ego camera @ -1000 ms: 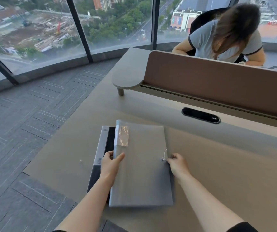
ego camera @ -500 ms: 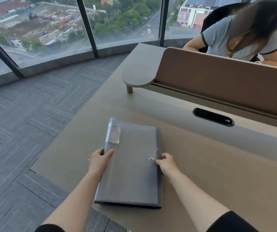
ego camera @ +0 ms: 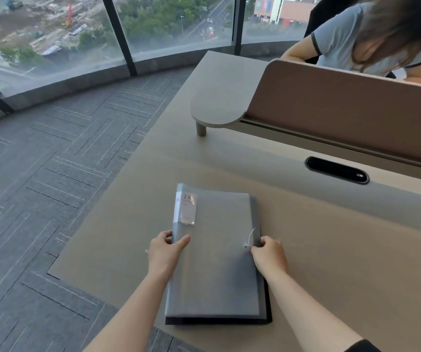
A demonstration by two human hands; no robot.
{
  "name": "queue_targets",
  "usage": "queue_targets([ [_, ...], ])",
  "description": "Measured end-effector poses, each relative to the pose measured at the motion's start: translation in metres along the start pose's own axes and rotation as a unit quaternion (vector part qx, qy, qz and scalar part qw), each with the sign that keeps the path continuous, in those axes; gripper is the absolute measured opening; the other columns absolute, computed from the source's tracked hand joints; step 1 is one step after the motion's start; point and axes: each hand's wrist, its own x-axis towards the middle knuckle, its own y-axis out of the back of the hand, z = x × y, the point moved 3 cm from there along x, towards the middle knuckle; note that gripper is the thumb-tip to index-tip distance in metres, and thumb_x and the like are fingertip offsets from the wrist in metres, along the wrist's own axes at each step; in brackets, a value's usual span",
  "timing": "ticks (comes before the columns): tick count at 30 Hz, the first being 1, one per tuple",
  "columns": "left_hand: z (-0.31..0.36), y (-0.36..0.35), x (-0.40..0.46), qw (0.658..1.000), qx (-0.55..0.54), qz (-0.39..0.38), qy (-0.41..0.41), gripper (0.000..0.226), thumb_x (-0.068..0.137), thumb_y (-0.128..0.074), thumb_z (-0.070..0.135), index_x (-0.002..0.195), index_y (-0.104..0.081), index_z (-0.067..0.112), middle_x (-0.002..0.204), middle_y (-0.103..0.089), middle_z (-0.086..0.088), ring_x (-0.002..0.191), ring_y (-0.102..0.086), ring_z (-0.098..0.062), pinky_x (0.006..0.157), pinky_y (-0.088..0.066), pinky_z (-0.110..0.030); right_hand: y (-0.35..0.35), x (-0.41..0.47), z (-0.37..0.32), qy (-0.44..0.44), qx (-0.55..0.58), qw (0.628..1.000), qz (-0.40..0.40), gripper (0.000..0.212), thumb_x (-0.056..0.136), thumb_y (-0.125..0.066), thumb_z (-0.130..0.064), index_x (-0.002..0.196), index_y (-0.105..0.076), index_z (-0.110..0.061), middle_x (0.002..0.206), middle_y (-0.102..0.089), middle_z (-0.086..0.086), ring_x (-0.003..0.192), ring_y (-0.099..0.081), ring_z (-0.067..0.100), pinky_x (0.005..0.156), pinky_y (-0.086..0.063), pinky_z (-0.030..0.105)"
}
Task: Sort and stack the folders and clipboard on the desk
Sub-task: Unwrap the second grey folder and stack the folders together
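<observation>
Both forearms are bare from the hands up to the bottom edge of the picture. The left hand (ego camera: 165, 252) and the right hand (ego camera: 270, 254) wear no gloves, rings or watch. A dark, black-looking sleeve (ego camera: 361, 346) edge shows on the right arm at the lower right corner.

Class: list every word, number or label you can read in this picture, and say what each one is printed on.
"20": on the white label at the top left corner of the grey folder.
Smaller print under the "20": too blurred to read.
Sign on the red building outside: too blurred to read.
</observation>
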Motion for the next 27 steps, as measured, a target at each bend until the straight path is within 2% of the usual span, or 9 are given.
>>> queue_targets([
  [2,-0.002,-0.001,0.000,1.000,0.008,-0.003,0.007,0.040,0.073,-0.082,0.035,0.104,-0.067,0.016,0.097,-0.071,-0.003,0.085,-0.070,-0.020,0.081,-0.057,-0.040,-0.001,-0.001,0.001,-0.007,-0.005,1.000,0.010,0.014,0.079,-0.060,-0.033,0.079,-0.065,-0.020,0.097,-0.061,0.007,0.080,-0.059,0.027,0.059,-0.041,0.030],
  [4,-0.003,0.000,0.001,1.000,0.013,-0.015,0.020,0.042,0.070,-0.083,0.038,0.102,-0.065,0.018,0.097,-0.071,-0.002,0.085,-0.070,-0.019,0.082,-0.057,-0.039,-0.002,-0.001,0.001,-0.019,-0.005,1.000,0.016,0.017,0.078,-0.063,-0.035,0.080,-0.065,-0.018,0.095,-0.063,0.008,0.082,-0.060,0.030,0.058,-0.041,0.030],
  [7,-0.004,-0.001,0.002,0.998,0.015,-0.046,0.046,0.044,0.067,-0.083,0.041,0.099,-0.059,0.023,0.097,-0.074,0.002,0.087,-0.072,-0.018,0.085,-0.057,-0.043,0.000,-0.004,-0.001,-0.041,0.006,0.999,0.009,0.022,0.075,-0.068,-0.036,0.070,-0.057,-0.017,0.083,-0.062,0.006,0.070,-0.052,0.028,0.050,-0.033,0.028],
  [10,-0.004,-0.002,0.003,0.996,0.018,-0.053,0.067,0.045,0.061,-0.083,0.044,0.092,-0.053,0.032,0.096,-0.073,0.000,0.087,-0.072,-0.023,0.084,-0.059,-0.047,0.006,-0.001,-0.003,-0.059,0.036,0.998,-0.002,0.031,0.078,-0.065,-0.017,0.059,-0.040,-0.014,0.062,-0.043,0.003,0.052,-0.033,0.022,0.046,-0.021,0.028],
  [13,-0.004,-0.004,0.002,0.995,0.016,-0.058,0.074,0.051,0.062,-0.083,0.042,0.102,-0.054,0.029,0.100,-0.072,-0.001,0.089,-0.072,-0.025,0.085,-0.058,-0.047,0.011,0.003,-0.003,-0.093,0.065,0.993,-0.016,0.023,0.075,-0.062,-0.008,0.059,-0.046,-0.006,0.055,-0.042,0.005,0.049,-0.034,0.021,0.048,-0.023,0.028],
  [17,-0.002,-0.003,0.001,0.997,0.012,-0.053,0.059,0.059,0.070,-0.084,0.031,0.118,-0.049,0.026,0.110,-0.069,-0.004,0.095,-0.070,-0.026,0.089,-0.056,-0.045,0.010,0.001,-0.003,-0.139,0.139,0.980,-0.040,0.017,0.069,-0.064,-0.005,0.061,-0.049,-0.005,0.055,-0.044,0.008,0.054,-0.038,0.022,0.052,-0.027,0.026],
  [22,-0.001,-0.003,-0.004,0.996,0.007,-0.056,0.068,0.063,0.072,-0.084,0.030,0.124,-0.048,0.024,0.110,-0.069,-0.005,0.093,-0.069,-0.027,0.088,-0.057,-0.044,0.011,0.001,-0.004,-0.142,0.151,0.976,-0.059,0.014,0.069,-0.064,-0.004,0.064,-0.052,-0.004,0.056,-0.045,0.009,0.051,-0.039,0.021,0.052,-0.030,0.027],
  [24,0.000,-0.004,-0.005,0.995,0.004,-0.061,0.074,0.070,0.069,-0.084,0.033,0.127,-0.047,0.024,0.111,-0.069,-0.006,0.094,-0.069,-0.027,0.088,-0.057,-0.045,0.013,0.001,-0.005,-0.142,0.150,0.976,-0.064,0.016,0.071,-0.064,-0.003,0.063,-0.050,-0.004,0.057,-0.045,0.008,0.051,-0.039,0.021,0.054,-0.031,0.028],
  [27,-0.003,-0.005,-0.003,0.994,-0.006,-0.063,0.086,0.086,0.055,-0.082,0.045,0.130,-0.044,0.027,0.112,-0.068,-0.004,0.096,-0.069,-0.027,0.090,-0.056,-0.048,0.016,0.001,-0.007,-0.146,0.147,0.976,-0.071,0.017,0.073,-0.063,-0.001,0.064,-0.050,-0.003,0.060,-0.047,0.008,0.054,-0.042,0.023,0.057,-0.036,0.030],
])
